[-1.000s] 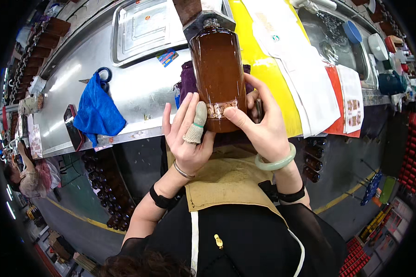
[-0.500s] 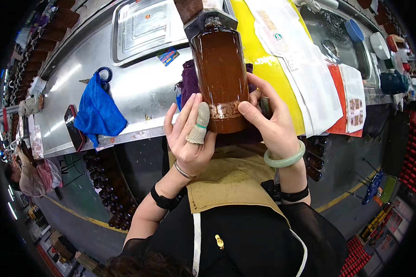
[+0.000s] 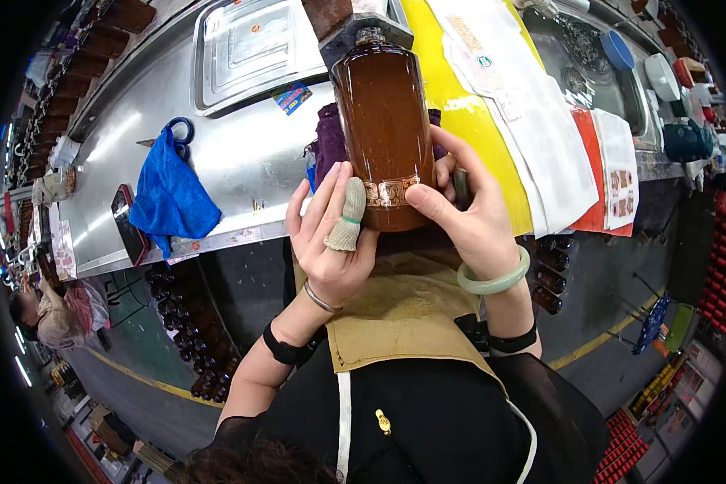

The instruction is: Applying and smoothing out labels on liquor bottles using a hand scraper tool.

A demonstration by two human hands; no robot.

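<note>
A brown glass bottle (image 3: 385,121) lies between my hands, its neck pointing away and a gold patterned band (image 3: 391,192) around the end nearest me. My left hand (image 3: 331,234) rests along the bottle's left side, fingers pressed to the glass, one wearing a pale knitted finger sleeve (image 3: 349,218). From the right, my right hand (image 3: 476,206) grips the bottle, its thumb laid on the band. Something dark covers one of that hand's fingers. The bottle's neck meets a dark angular block (image 3: 339,42). Purple cloth (image 3: 328,141) shows beneath the bottle.
On the steel bench are a metal tray (image 3: 199,81), a blue cloth (image 3: 165,202) with scissors (image 3: 182,131), and a dark red-edged phone-like object (image 3: 129,222). White sheets (image 3: 532,137) cover a yellow mat (image 3: 492,169) beside a sink (image 3: 637,105). Another person (image 3: 52,310) sits far left.
My right thumb has slid slightly left across the patterned band. The bottle seems to have turned a little, while my left hand stays nearly where it was.
</note>
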